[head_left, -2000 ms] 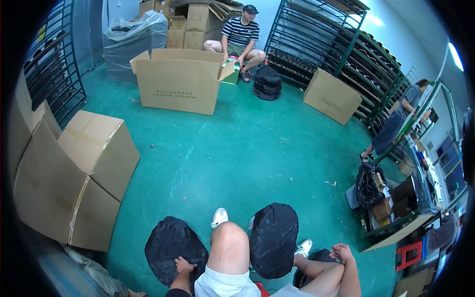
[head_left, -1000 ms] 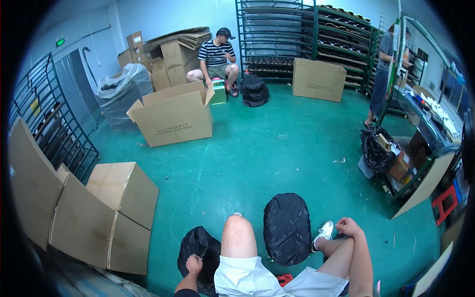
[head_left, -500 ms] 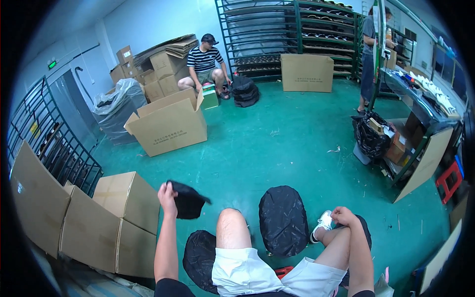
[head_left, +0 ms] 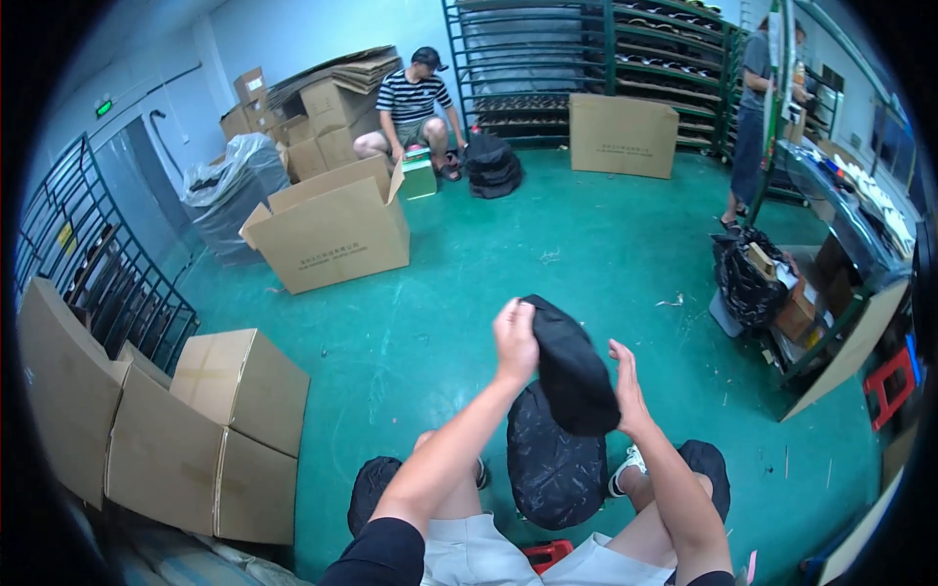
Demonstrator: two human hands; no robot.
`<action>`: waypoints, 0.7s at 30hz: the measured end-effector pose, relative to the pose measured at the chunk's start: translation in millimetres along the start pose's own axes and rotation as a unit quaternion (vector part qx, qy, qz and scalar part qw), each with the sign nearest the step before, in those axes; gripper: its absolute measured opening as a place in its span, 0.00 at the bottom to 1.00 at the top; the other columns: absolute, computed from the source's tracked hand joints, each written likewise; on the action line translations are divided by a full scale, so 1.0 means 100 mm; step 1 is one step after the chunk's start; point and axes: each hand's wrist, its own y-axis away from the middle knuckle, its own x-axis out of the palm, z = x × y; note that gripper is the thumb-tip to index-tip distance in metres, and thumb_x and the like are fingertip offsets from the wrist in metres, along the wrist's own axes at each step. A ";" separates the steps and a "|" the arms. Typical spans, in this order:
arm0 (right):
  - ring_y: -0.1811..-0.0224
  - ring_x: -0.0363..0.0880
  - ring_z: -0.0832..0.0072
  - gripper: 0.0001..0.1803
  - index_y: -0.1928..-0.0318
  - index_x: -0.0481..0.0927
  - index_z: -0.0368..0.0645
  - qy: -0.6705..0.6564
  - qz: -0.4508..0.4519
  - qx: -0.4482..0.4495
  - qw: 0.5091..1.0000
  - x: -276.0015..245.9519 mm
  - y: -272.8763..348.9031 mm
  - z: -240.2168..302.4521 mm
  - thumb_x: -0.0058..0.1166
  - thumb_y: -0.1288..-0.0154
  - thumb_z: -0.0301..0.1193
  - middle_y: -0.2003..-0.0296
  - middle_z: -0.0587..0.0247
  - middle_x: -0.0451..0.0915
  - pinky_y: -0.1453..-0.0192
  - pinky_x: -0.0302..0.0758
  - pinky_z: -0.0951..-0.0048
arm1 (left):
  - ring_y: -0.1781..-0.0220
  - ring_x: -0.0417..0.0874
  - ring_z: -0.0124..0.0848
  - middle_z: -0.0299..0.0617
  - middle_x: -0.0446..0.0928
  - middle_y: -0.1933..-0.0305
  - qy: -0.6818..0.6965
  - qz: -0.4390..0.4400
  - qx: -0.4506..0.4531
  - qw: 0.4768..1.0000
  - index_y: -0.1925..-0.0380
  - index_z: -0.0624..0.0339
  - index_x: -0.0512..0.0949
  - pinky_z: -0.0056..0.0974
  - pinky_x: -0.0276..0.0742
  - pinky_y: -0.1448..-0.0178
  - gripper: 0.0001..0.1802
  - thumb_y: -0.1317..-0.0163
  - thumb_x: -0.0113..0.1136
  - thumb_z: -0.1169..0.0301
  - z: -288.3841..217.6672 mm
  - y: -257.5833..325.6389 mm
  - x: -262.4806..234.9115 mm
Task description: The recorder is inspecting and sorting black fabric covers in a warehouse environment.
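Note:
Pinched in my left hand (head_left: 516, 337) is the upper end of a limp, rounded black fabric piece (head_left: 575, 366), held up in front of my knees. My right hand (head_left: 628, 386) is beside the fabric's lower right edge with its fingers stretched out; whether it touches the edge I cannot tell. Below the fabric, a black oval bundle (head_left: 555, 474) with a faintly patterned surface lies on the floor between my feet. Another black bundle (head_left: 371, 493) sits by my left leg, and a further black bundle (head_left: 705, 469) is next to my right leg, partly hidden by it.
Cardboard boxes (head_left: 220, 391) stand at my left. Ahead is an open carton (head_left: 332, 234); behind it a seated person (head_left: 415, 107) is beside a black pile (head_left: 491, 166). At the right are a workbench (head_left: 850, 210), a black rubbish bag (head_left: 747, 278) and a red stool (head_left: 889, 386).
My left hand has carried the black fabric piece from the left over to the centre, above the oval bundle. My right hand has left my right knee and risen to the fabric's side.

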 end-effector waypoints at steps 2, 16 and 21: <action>0.35 0.66 0.51 0.41 0.34 0.61 0.37 -0.077 0.024 -0.009 0.997 0.17 -0.23 0.02 0.63 0.50 0.26 0.41 0.43 0.66 0.30 0.63 0.62 | 0.70 0.61 0.17 0.25 0.64 0.75 -0.039 -0.019 0.005 0.999 0.76 0.59 0.69 0.30 0.58 0.69 0.15 0.28 0.50 0.67 0.27 0.04 -0.04; 0.46 0.78 0.69 0.41 0.41 0.71 0.35 -0.610 0.092 0.334 0.712 0.53 -0.43 -0.35 0.33 0.29 0.63 0.45 0.56 0.77 0.39 0.72 0.67 | 0.78 0.66 0.28 0.41 0.65 0.80 -0.211 0.031 0.000 0.977 0.78 0.66 0.70 0.37 0.62 0.73 0.16 0.34 0.58 0.67 0.47 0.29 0.15; 0.47 0.78 0.68 0.39 0.48 0.76 0.39 -0.634 0.045 0.284 0.718 0.46 -0.43 -0.46 0.33 0.30 0.65 0.50 0.57 0.79 0.41 0.74 0.62 | 0.73 0.78 0.47 0.48 0.72 0.74 -0.289 0.100 0.056 0.950 0.74 0.63 0.73 0.45 0.71 0.71 0.11 0.40 0.58 0.67 0.45 0.30 0.24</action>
